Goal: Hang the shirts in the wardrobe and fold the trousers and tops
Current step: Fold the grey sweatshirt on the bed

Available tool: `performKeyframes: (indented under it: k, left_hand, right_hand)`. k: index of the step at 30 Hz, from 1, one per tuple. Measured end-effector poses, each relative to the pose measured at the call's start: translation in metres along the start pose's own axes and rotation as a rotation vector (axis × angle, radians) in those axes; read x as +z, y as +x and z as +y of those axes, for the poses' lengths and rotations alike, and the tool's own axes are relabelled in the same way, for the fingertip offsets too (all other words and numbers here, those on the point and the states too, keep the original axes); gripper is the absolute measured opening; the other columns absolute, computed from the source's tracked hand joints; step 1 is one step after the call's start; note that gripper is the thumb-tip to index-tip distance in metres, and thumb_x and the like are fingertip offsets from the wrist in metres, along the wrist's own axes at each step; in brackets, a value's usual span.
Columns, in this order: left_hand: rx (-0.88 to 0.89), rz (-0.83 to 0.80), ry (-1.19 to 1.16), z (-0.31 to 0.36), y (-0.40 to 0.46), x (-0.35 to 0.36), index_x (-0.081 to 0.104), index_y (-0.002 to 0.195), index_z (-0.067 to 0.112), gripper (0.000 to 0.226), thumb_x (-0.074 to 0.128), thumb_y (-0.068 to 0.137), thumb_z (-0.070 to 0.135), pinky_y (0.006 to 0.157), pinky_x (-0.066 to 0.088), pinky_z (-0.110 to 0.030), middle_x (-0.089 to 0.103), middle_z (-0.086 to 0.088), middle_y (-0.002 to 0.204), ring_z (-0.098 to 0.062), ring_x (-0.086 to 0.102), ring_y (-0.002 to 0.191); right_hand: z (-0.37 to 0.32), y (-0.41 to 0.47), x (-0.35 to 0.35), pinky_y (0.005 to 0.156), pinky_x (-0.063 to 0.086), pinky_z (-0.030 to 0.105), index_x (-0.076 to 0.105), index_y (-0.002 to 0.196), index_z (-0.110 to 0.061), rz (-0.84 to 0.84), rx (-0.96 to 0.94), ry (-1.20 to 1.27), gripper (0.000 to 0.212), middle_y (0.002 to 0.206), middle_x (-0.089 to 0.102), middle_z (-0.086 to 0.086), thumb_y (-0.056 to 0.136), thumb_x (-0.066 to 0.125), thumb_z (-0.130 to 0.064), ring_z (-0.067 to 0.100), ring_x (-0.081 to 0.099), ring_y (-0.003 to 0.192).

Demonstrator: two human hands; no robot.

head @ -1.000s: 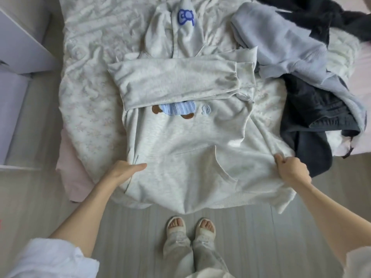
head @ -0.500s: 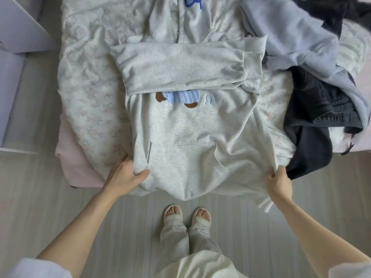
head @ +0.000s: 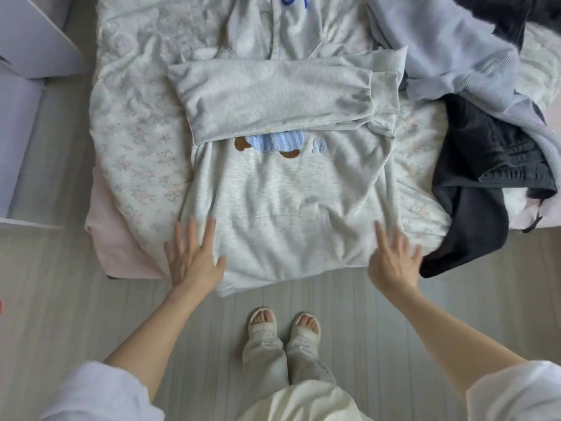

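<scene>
Both hands released hoodie (head: 291, 208) hem; blue lettering unreadable.

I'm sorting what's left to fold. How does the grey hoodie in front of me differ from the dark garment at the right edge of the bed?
The grey hoodie lies spread flat with its sleeves folded across the chest; the dark garment is crumpled in a heap.
The grey hoodie is pale with a bear patch; the dark garment is plain charcoal.
The grey hoodie has nothing lying on it; the dark garment sits partly under a lilac top.
Both hang over the bed's near edge.
</scene>
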State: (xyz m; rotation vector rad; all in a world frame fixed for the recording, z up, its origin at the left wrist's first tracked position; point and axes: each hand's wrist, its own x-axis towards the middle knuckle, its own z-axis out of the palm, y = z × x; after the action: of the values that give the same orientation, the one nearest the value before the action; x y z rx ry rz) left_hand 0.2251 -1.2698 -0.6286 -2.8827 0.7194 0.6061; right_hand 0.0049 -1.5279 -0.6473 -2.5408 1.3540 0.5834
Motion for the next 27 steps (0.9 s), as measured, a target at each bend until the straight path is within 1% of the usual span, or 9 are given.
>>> performKeyframes:
  k: [4,6,10,13,14,16,20,23,27]
  left_hand:
    - [0.334,0.016,0.13,0.023,0.027,0.02,0.002,0.149,0.026,0.078,0.049,0.089,0.041,0.116,0.003,-0.043,-0.009,-0.008,0.157,-0.028,-0.012,0.144]
    - [0.301,-0.018,0.17,0.018,0.043,0.031,-0.002,0.149,0.025,0.077,0.045,0.091,0.043,0.117,0.002,-0.04,-0.012,-0.006,0.157,-0.027,-0.013,0.143]
    - [0.047,-0.051,0.071,0.014,0.049,0.044,-0.006,0.149,0.023,0.081,0.045,0.09,0.045,0.116,0.008,-0.04,-0.016,-0.004,0.156,-0.03,-0.009,0.143]
    - [0.004,-0.123,-0.029,0.028,0.038,0.036,0.004,0.148,0.027,0.074,0.045,0.09,0.048,0.114,0.015,-0.045,-0.014,-0.003,0.156,-0.033,-0.006,0.142]
    - [0.007,-0.137,-0.084,0.031,0.038,0.033,0.01,0.148,0.027,0.07,0.046,0.091,0.046,0.113,0.017,-0.047,-0.014,-0.002,0.156,-0.032,-0.007,0.142]
    - [0.031,-0.106,-0.167,0.038,0.043,0.024,0.018,0.146,0.024,0.065,0.049,0.091,0.04,0.113,0.018,-0.049,-0.013,-0.003,0.156,-0.029,-0.008,0.143]
    - [0.05,-0.003,-0.174,0.052,0.067,0.013,0.023,0.145,0.023,0.066,0.054,0.088,0.038,0.115,0.007,-0.046,-0.011,-0.012,0.155,-0.035,-0.004,0.141]
    - [0.047,0.076,-0.194,0.061,0.079,0.012,0.025,0.145,0.021,0.071,0.059,0.085,0.034,0.113,0.011,-0.048,-0.009,-0.016,0.155,-0.037,0.001,0.141]
    - [-0.044,0.004,-0.265,0.066,0.082,0.012,0.001,0.149,0.026,0.084,0.056,0.086,0.036,0.112,0.012,-0.052,-0.015,-0.011,0.155,-0.033,-0.003,0.142]
  right_hand:
    - [-0.047,0.021,0.019,0.111,-0.008,0.055,0.002,0.147,-0.036,0.023,-0.534,-0.143,0.065,0.157,-0.01,0.002,0.094,0.038,-0.025,0.026,-0.011,0.144]
    - [-0.048,0.042,0.028,0.112,-0.004,0.056,0.0,0.146,-0.039,-0.029,-0.593,-0.221,0.064,0.156,-0.017,-0.001,0.095,0.037,-0.029,0.028,-0.017,0.142]
    - [-0.016,0.072,0.029,0.114,0.005,0.053,-0.006,0.145,-0.041,-0.208,-0.392,-0.235,0.065,0.155,-0.016,-0.01,0.096,0.034,-0.023,0.023,-0.01,0.143]
    - [0.0,0.06,0.022,0.099,0.035,0.044,0.026,0.141,-0.023,-0.234,-0.166,-0.033,0.045,0.148,0.031,0.005,0.096,0.032,-0.024,0.029,0.038,0.129]
    - [0.003,0.056,0.019,0.084,0.04,0.038,0.038,0.131,-0.015,-0.173,-0.087,0.069,0.037,0.132,0.049,0.009,0.097,0.032,-0.028,0.031,0.051,0.113]
    - [0.002,0.058,0.008,0.069,0.037,0.033,0.047,0.12,-0.011,-0.039,0.032,0.256,0.037,0.108,0.063,0.008,0.097,0.034,-0.037,0.031,0.059,0.094]
    - [-0.031,0.093,-0.014,0.064,0.038,0.031,0.052,0.104,-0.011,0.075,0.104,0.515,0.036,0.091,0.061,0.005,0.094,0.04,-0.043,0.028,0.058,0.085]
    - [-0.042,0.119,-0.023,0.071,0.042,0.037,0.045,0.084,-0.012,0.066,0.198,0.571,0.02,0.079,0.052,0.006,0.093,0.036,-0.027,0.029,0.051,0.078]
    - [-0.011,0.121,-0.021,0.08,0.039,0.04,0.044,0.086,-0.012,0.074,0.311,0.493,0.014,0.07,0.044,-0.001,0.091,0.034,-0.02,0.027,0.045,0.075]
